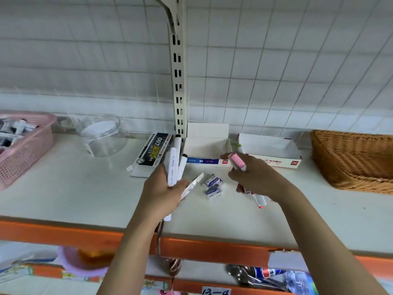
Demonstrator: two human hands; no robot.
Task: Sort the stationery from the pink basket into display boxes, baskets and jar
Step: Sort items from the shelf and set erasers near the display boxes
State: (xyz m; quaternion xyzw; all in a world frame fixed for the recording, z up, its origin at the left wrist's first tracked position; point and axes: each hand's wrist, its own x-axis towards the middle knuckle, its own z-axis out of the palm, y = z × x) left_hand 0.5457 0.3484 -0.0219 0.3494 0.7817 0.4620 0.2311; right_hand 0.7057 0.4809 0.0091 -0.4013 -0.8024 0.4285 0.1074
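On the white shelf (74, 188), mid-span, both hands were up over the surface. Left hand (163, 188) had its grip closed round a bunch of white markers (173, 167), black caps pointing away toward the wall; a thin white pen (192, 185) stuck out from the same grip toward the right. Right hand (253, 177) had its grip closed on a pink-capped marker (237, 161) at the fingertips, and a second red-tipped marker (258, 199) poked out below the palm.

Two small erasers (213, 186) in blue-and-white sleeves lay on the shelf between the hands, touching neither.

Pink basket (23, 152) sat far left, stationery inside it, well apart from both hands. Clear jar (102, 135) just right of it. Black display box (154, 151) lay flat behind the left hand; open white display box (207, 145) with a blue front strip stood beside it; another open box (274, 152) with red print was behind the right hand. Wicker basket (353, 158) far right.

Slotted upright (178, 71) ran up the tiled wall behind the boxes. Orange shelf edge (63, 233) in front; blurred goods below.
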